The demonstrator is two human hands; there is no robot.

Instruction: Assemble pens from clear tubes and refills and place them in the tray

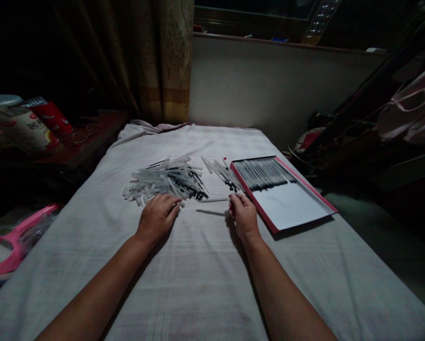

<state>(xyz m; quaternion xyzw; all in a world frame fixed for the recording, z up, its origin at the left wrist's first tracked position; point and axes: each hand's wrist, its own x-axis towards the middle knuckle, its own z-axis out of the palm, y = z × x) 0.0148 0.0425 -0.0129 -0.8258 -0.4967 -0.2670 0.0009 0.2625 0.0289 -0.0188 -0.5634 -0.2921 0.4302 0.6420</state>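
My right hand (243, 214) pinches one end of a thin, pale pen (214, 200), which lies almost level and points left above the cloth. My left hand (158, 217) rests at the front edge of a loose pile of clear pen parts (162, 177), some with black ends. Its fingers are curled together by a small pale piece (182, 204); what they hold, if anything, is hidden. Between the pile and the box lies a smaller group of pens (223, 173). Just right of my right hand, a shallow red-edged box (278, 210) holds a row of pens (264, 174) along its far part.
A pale checked cloth (184, 284) covers the table. Jars and a red packet (52, 117) stand on a side table at the left, above a pink-handled item (23, 232). A curtain (169, 61) hangs behind, beside a wall (233, 85).
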